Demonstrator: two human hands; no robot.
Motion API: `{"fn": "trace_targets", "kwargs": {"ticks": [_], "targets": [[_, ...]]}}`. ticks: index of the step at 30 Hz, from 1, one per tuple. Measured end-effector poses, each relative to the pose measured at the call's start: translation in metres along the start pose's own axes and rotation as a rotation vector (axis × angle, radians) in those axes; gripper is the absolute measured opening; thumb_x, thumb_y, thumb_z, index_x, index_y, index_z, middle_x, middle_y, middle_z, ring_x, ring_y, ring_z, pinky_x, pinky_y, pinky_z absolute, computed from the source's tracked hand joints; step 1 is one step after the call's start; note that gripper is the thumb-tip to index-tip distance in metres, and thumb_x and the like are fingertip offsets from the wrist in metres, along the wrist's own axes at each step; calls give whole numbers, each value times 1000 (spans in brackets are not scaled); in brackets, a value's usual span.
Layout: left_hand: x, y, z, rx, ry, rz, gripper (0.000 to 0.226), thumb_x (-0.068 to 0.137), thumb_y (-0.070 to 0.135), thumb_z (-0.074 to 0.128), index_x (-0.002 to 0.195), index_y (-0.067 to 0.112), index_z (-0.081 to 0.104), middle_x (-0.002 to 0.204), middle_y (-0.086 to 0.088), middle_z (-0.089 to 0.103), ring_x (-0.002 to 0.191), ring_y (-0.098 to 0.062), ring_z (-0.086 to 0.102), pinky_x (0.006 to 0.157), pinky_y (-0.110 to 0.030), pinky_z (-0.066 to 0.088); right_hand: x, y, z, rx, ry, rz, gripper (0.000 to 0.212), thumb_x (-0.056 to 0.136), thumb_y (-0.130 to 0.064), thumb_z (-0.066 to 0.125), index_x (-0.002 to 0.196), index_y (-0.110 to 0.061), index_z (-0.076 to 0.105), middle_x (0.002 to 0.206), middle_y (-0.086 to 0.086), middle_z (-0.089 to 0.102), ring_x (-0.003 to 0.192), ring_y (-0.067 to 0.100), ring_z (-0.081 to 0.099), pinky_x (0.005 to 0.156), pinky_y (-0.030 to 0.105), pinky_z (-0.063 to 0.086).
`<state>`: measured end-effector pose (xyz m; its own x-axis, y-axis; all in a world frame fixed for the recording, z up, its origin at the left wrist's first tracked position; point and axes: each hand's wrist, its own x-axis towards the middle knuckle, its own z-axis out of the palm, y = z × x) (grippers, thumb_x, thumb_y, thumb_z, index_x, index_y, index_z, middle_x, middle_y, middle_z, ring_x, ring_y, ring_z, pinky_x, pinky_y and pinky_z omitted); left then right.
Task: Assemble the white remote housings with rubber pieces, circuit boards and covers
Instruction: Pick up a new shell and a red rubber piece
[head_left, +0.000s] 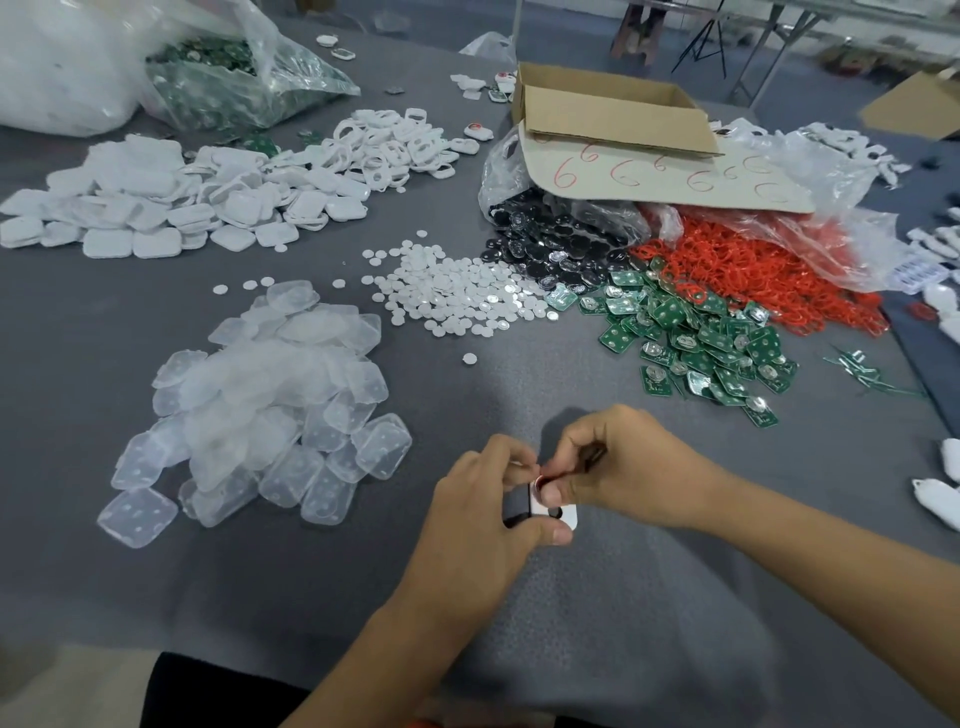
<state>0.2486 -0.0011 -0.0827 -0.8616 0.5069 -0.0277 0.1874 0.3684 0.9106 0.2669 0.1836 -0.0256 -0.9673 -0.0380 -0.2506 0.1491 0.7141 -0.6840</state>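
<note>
On the grey table, a heap of clear covers lies at left, with a heap of white shells behind it. White discs spread near the middle. Nearer the front edge, the left hand grips a white housing between thumb and curled fingers. The right hand pinches a small red piece at its top edge. Farther right lie green circuit boards and red rubber rings, below a cardboard flap scrawled with red "6"s.
</note>
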Motion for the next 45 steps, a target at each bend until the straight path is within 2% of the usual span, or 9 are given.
{"fn": "trace_targets", "kwargs": {"ticks": [5, 10, 14, 18, 22, 28, 31, 39, 45], "targets": [[1, 0, 1, 26, 26, 28, 55, 60, 29, 95, 102, 34, 60, 104, 14, 62, 103, 8, 55, 82, -2, 37, -15, 3, 10, -154, 169, -133, 13, 76, -16, 86, 79, -26, 79, 76, -12, 68, 72, 3, 64, 64, 11, 44], [1, 2, 0, 59, 48, 57, 53, 61, 27, 95, 102, 29, 62, 103, 11, 64, 99, 4, 58, 82, -4, 39, -26, 6, 28, -516, 263, -319, 16, 74, -6, 79, 78, -17, 68, 74, -2, 56, 62, 20, 56, 57, 23, 39], [1, 2, 0, 61, 49, 62, 53, 61, 27, 95, 103, 28, 62, 103, 10, 65, 100, 3, 59, 83, -6, 41, -26, 4, 33, -514, 265, -261, 15, 74, -7, 77, 81, -16, 68, 78, -1, 53, 66, 22, 56, 61, 27, 43], [2, 3, 0, 56, 50, 64, 52, 61, 26, 95, 102, 27, 63, 101, 11, 64, 102, 5, 57, 82, -6, 41, -22, 1, 31, -538, 213, -229, 19, 68, -9, 77, 79, -18, 64, 81, -3, 51, 68, 22, 55, 61, 25, 39], [1, 2, -1, 59, 45, 66, 51, 63, 27, 95, 102, 28, 62, 101, 11, 64, 102, 5, 56, 82, -6, 40, -20, -1, 32, -579, 190, -212, 21, 70, -15, 77, 85, -17, 63, 87, -2, 50, 75, 22, 56, 63, 34, 48], [1, 3, -1, 55, 44, 65, 52, 62, 27, 94, 102, 28, 61, 102, 11, 64, 102, 6, 56, 82, -5, 39, -22, -2, 35, -615, 160, -200, 33, 64, -16, 82, 89, -14, 60, 89, 1, 50, 76, 23, 55, 60, 37, 53], [2, 3, -1, 52, 37, 59, 52, 63, 27, 94, 103, 28, 61, 102, 11, 64, 102, 7, 56, 81, -4, 38, -22, -1, 35, -601, 169, -188, 27, 71, -18, 76, 92, -17, 59, 92, -3, 47, 78, 21, 54, 65, 34, 50], [3, 4, -2, 48, 21, 52, 50, 63, 29, 94, 101, 27, 62, 100, 12, 65, 99, 4, 58, 83, -9, 42, -22, -6, 31, -610, 161, -156, 26, 70, -14, 77, 87, -17, 58, 85, -8, 37, 68, 20, 51, 59, 25, 32], [3, 7, -1, 117, 47, 107, 47, 64, 29, 93, 98, 22, 62, 90, 15, 63, 93, -2, 57, 84, -18, 44, -30, -12, 39, -650, 141, -137, 26, 70, -6, 73, 92, -11, 58, 94, 6, 52, 81, 27, 56, 58, 39, 54]]}}
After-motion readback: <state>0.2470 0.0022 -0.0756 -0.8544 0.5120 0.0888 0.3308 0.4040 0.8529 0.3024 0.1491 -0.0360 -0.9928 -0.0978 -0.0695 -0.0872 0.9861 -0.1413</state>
